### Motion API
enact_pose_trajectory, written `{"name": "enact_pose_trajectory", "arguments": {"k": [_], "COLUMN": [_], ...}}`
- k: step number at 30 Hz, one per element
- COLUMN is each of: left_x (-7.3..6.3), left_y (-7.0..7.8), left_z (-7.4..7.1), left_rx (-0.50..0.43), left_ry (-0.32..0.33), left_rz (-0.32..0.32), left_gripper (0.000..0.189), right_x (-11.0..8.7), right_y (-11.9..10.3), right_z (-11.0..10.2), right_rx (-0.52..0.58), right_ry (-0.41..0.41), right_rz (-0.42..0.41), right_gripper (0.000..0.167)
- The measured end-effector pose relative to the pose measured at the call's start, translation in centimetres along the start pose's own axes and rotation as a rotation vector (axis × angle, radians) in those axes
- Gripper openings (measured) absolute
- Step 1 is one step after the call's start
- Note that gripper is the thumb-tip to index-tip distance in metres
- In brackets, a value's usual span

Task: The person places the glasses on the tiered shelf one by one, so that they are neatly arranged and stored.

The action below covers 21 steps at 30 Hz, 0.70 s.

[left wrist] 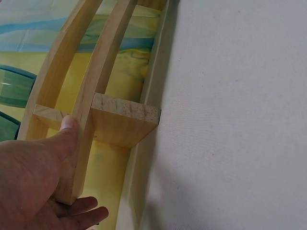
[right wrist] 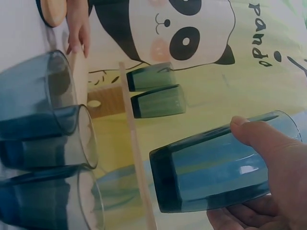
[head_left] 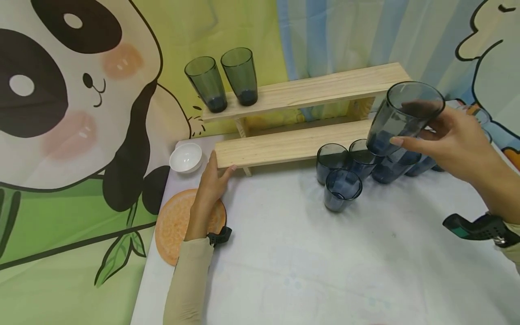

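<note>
My right hand (head_left: 463, 142) holds a tall bluish-grey tumbler (head_left: 392, 119), thumb on one side and fingers on the other, above a group of glasses at the right. In the right wrist view the tumbler (right wrist: 216, 167) lies sideways across the picture, its dark thick base toward the shelf. My left hand (head_left: 209, 185) grips the left end of the lower board of a two-tier wooden shelf (head_left: 276, 146); its thumb (left wrist: 68, 123) lies on the board. Two matching tall glasses (head_left: 207, 85) stand side by side on the upper board's left end.
Several blue-grey glasses (head_left: 343, 194) stand on the white-covered table (head_left: 284, 262) in front of the shelf's right half. A white bowl (head_left: 186, 159) sits left of the shelf. A round orange mat (head_left: 172, 225) lies under my left forearm. Printed curtains hang behind.
</note>
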<state>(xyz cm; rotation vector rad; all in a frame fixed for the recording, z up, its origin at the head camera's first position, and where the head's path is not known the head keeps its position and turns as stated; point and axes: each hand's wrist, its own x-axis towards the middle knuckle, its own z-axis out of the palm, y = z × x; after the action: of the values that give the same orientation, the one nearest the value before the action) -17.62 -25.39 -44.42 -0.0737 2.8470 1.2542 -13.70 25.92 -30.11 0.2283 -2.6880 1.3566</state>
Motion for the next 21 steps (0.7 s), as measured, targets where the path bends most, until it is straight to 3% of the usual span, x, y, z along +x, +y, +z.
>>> {"name": "enact_pose_trajectory", "arguments": {"k": [8, 15, 21], "left_x": [-0.1, -0.1, 0.0], "left_y": [-0.1, -0.1, -0.1], "left_z": [0.1, 0.1, 0.1], "left_rx": [-0.011, -0.002, 0.005], "left_ry": [0.0, 0.009, 0.019], "left_rz": [-0.006, -0.002, 0.001], "left_gripper": [0.105, 0.104, 0.103], "right_x": [4.7, 8.8, 12.3], "right_y": [-2.3, -4.3, -5.8], "right_z": [0.4, 2.5, 4.7], "right_rx": [0.015, 0.038, 0.159], "right_ry": [-0.062, -0.114, -0.132], "right_rz": [0.069, -0.045, -0.088], "right_gripper": [0.071, 0.063, 0.058]}}
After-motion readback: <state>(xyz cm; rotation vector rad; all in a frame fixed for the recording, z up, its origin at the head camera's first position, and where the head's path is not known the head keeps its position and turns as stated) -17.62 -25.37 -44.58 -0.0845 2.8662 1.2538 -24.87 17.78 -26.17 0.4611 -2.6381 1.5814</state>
